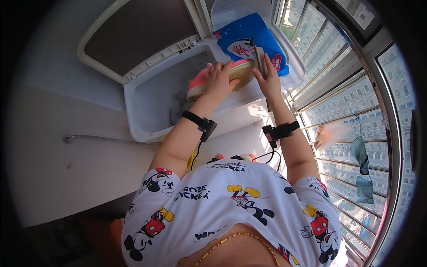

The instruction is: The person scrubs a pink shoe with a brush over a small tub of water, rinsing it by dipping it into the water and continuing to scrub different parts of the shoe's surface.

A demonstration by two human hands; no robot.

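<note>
A pink shoe (195,84) with a pale stripe and a tan sole lies tilted over the rim of a white washing machine (138,130). My left hand (217,80) is closed over the shoe's upper side, fingers across the pink part. At the sole's far right end, my right hand (268,80) grips a narrow brown brush (260,62), seen nearly edge-on. The brush is close to the sole; whether its bristles touch I cannot tell. Below the shoe, the open tub (153,100) holds greyish water with something dark in it.
A blue detergent bag (242,29) lies on the machine's right part, just beyond the brush. The machine's dark-panelled lid (142,31) stands raised at the back left. Barred windows (351,107) run along the right, with face masks (360,155) hanging there. A grey hose (106,139) lies at left.
</note>
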